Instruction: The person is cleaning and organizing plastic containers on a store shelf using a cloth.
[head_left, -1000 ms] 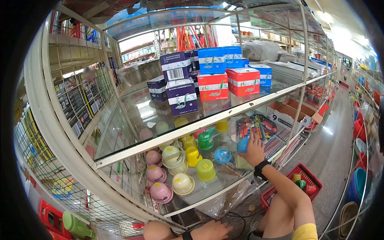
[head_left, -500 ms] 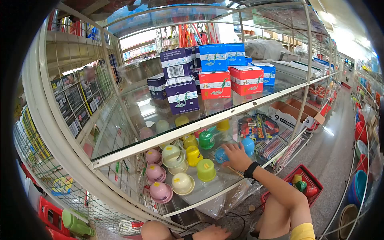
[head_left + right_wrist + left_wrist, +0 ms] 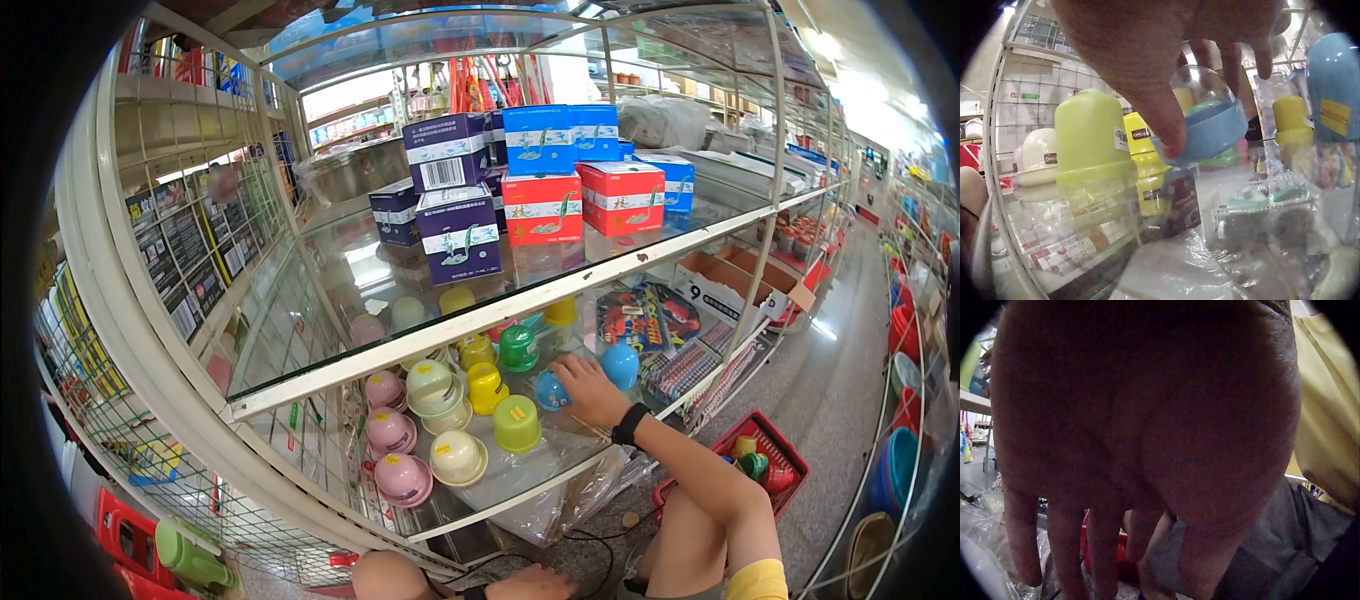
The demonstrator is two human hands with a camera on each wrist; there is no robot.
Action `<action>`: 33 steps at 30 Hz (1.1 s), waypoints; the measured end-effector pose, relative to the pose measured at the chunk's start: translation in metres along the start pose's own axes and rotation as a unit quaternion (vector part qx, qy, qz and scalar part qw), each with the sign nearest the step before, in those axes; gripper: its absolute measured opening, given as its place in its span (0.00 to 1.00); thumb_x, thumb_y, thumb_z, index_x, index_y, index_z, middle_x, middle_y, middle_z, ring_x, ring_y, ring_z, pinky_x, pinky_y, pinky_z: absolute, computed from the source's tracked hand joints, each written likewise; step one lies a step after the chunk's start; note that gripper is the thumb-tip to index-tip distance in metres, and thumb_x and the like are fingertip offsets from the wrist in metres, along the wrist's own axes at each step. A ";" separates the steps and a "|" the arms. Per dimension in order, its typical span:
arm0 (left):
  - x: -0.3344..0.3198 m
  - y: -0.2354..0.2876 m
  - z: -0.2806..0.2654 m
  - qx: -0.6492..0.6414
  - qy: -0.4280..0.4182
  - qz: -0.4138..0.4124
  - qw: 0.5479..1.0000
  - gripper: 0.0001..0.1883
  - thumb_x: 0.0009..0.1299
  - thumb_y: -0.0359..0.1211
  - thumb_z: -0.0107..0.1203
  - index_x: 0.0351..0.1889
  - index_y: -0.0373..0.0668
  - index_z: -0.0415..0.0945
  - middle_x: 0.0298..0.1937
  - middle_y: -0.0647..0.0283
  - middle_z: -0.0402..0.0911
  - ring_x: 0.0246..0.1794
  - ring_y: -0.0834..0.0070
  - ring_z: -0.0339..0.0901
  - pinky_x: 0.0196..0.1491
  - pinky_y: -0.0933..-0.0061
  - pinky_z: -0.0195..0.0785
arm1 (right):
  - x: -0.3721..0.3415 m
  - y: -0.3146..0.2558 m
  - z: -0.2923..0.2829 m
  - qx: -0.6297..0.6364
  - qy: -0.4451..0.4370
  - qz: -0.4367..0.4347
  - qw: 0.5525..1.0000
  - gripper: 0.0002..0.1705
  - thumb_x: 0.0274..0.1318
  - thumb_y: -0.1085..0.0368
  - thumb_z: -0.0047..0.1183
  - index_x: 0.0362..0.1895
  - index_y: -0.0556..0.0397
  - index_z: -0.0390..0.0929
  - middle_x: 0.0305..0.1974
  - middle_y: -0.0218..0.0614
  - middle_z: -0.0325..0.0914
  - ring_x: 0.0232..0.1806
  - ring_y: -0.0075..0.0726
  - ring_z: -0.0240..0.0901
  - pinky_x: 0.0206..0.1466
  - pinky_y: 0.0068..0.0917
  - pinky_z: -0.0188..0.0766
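Note:
In the head view my right hand [image 3: 592, 394] holds a blue container with a clear dome [image 3: 551, 390] on the lower glass shelf. The right wrist view shows the thumb on the near side of its blue rim [image 3: 1210, 134] and fingers at the far side. Just right of the hand stands a plain blue cup [image 3: 620, 367]. Left of it are a lime-green cup [image 3: 517, 424], a yellow cup [image 3: 487, 388] and a green cup [image 3: 517, 347]. My left hand [image 3: 535, 582] is low near the knee, holding nothing; its fingers extend downward in the left wrist view.
Pink cups [image 3: 403, 480] and cream cups [image 3: 459, 458] line the shelf's left end. Boxes [image 3: 541, 210] are stacked on the glass above, behind a white metal edge [image 3: 500, 318]. A red basket [image 3: 790, 440] with several items sits on the floor to the right.
My right hand has left the plain blue cup, which now stands on the shelf, and moved left to the clear-domed container, its fingers settling around it. The left hand has barely moved.

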State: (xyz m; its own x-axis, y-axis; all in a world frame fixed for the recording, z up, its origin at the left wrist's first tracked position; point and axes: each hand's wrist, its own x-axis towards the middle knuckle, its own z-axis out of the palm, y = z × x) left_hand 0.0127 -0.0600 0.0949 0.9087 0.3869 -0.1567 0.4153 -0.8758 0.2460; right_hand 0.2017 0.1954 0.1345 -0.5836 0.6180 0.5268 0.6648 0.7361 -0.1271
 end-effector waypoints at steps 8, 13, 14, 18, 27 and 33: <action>0.002 -0.004 0.025 -0.002 -0.059 -0.014 0.998 0.20 0.60 0.41 0.59 0.48 0.43 0.75 0.47 0.58 0.78 0.48 0.60 0.74 0.46 0.58 0.68 | 0.003 -0.003 -0.002 0.061 -0.024 0.000 0.998 0.39 0.39 0.74 0.57 0.61 0.54 0.61 0.59 0.46 0.62 0.57 0.57 0.65 0.58 0.48 0.64; 0.005 -0.008 0.036 0.005 -0.066 -0.020 0.998 0.22 0.64 0.40 0.56 0.54 0.42 0.72 0.44 0.54 0.79 0.45 0.55 0.76 0.44 0.56 0.69 | 0.006 0.013 0.010 0.093 -0.055 0.018 0.994 0.41 0.39 0.73 0.57 0.63 0.54 0.58 0.61 0.47 0.61 0.58 0.60 0.64 0.57 0.47 0.67; 0.007 -0.014 0.044 0.003 -0.069 -0.022 0.997 0.22 0.64 0.40 0.56 0.54 0.42 0.72 0.44 0.54 0.79 0.45 0.55 0.76 0.44 0.56 0.69 | 0.007 0.014 0.011 0.096 -0.063 0.014 0.993 0.42 0.40 0.73 0.58 0.64 0.54 0.58 0.62 0.47 0.61 0.58 0.60 0.64 0.57 0.46 0.67; 0.019 -0.024 0.046 -0.022 -0.135 -0.031 0.990 0.21 0.65 0.41 0.55 0.53 0.42 0.70 0.41 0.55 0.79 0.40 0.57 0.80 0.38 0.57 0.72 | 0.006 0.011 0.006 0.105 -0.090 0.044 0.989 0.44 0.39 0.71 0.59 0.66 0.54 0.57 0.63 0.48 0.59 0.61 0.58 0.62 0.59 0.47 0.66; 0.017 -0.020 0.030 -0.015 -0.105 -0.026 0.994 0.25 0.65 0.43 0.56 0.57 0.43 0.70 0.44 0.57 0.78 0.43 0.58 0.78 0.40 0.59 0.71 | -0.015 0.061 -0.012 -0.133 0.034 0.150 0.979 0.41 0.41 0.60 0.65 0.62 0.49 0.63 0.61 0.50 0.61 0.60 0.62 0.62 0.61 0.53 0.62; 0.011 -0.019 0.026 0.007 -0.092 -0.030 0.995 0.25 0.64 0.43 0.57 0.57 0.44 0.70 0.44 0.59 0.78 0.43 0.61 0.78 0.39 0.62 0.70 | -0.011 0.063 -0.014 -0.004 0.047 0.239 0.970 0.37 0.44 0.57 0.64 0.59 0.51 0.65 0.56 0.52 0.65 0.54 0.66 0.65 0.55 0.51 0.68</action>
State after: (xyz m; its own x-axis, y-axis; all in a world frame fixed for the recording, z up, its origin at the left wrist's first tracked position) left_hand 0.0140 -0.0469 0.0634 0.8590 0.3794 -0.3438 0.4661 -0.8573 0.2185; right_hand 0.2565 0.2309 0.1326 -0.1634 0.8596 0.4841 0.8526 0.3699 -0.3691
